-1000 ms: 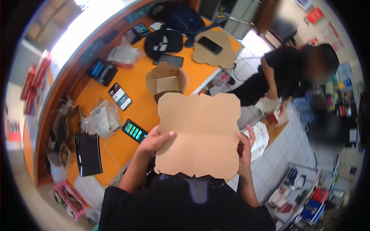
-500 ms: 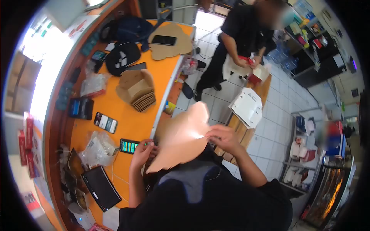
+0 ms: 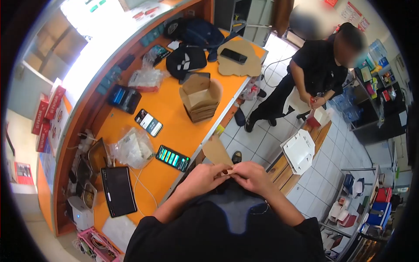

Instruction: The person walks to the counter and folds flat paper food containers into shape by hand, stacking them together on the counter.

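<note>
Near the lower middle of the frame, we hold the brown cardboard sheet by its near edge, in front of our chest and just off the counter. Our left hand has its fingers closed on that edge, and our right hand pinches it right alongside, fingers closed too. Left of our hands lies a lit phone; above it stand nested cardboard boxes. Right of centre sits a white box.
</note>
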The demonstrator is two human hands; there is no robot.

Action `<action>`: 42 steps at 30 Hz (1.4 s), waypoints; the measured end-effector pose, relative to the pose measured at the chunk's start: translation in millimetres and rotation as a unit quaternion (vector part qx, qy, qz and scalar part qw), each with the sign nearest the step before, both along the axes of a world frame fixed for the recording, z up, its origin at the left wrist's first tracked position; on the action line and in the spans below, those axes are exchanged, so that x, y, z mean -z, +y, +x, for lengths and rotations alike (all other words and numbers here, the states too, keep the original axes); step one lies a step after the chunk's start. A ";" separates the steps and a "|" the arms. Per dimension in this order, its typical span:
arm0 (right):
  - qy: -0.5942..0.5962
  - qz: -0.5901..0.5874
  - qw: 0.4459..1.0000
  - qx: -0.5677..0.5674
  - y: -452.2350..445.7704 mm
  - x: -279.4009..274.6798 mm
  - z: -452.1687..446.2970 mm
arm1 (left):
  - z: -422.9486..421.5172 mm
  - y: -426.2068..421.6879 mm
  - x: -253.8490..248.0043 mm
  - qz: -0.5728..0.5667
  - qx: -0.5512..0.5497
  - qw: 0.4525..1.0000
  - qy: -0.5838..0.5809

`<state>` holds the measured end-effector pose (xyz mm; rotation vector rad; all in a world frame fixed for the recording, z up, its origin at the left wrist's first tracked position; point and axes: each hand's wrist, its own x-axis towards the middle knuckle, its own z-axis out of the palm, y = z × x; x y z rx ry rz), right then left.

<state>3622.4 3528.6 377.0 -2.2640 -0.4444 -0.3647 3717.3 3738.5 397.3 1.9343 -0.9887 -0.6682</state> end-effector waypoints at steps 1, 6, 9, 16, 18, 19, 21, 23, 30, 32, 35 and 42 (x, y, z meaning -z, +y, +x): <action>0.033 0.076 0.995 0.047 7.0 6.0 -7.7 | -4.7 4.6 6.5 -0.039 -0.022 0.998 0.037; -0.002 0.096 0.994 0.054 16.6 8.9 -3.8 | -6.5 16.5 9.3 -0.168 -0.067 0.983 -0.019; -0.058 0.073 0.994 0.053 23.1 0.6 -2.3 | -2.1 26.5 6.0 -0.176 -0.066 0.982 -0.005; -0.138 0.082 0.987 0.001 34.6 -30.2 9.5 | -6.0 33.5 9.5 -0.281 -0.097 0.947 -0.118; -0.159 0.056 0.986 0.009 32.1 -37.0 6.3 | -13.8 45.2 28.3 -0.269 -0.170 0.943 -0.095; -0.173 0.052 0.983 0.015 30.4 -39.8 6.2 | -11.5 43.0 34.0 -0.373 -0.167 0.911 0.055; -0.191 0.042 0.981 0.009 29.9 -35.3 5.2 | -6.5 41.3 48.2 -0.518 -0.149 0.765 0.352; -0.176 0.034 0.983 -0.051 35.2 -34.1 9.3 | -13.9 63.4 85.2 -0.406 -0.173 0.748 0.496; -0.046 0.160 0.980 0.108 42.0 -10.9 3.8 | -20.4 23.1 24.9 -0.230 -0.242 0.914 0.230; 0.017 0.263 0.951 0.162 48.9 -2.9 -1.4 | -26.6 12.4 22.1 -0.230 -0.196 0.947 0.110; -0.003 0.228 0.953 0.202 45.5 -5.1 -6.6 | -31.5 -0.7 21.4 -0.242 -0.199 0.940 0.134; -0.082 0.253 0.922 0.280 38.5 -5.0 -28.1 | -49.1 -19.4 30.3 -0.311 -0.224 0.839 0.386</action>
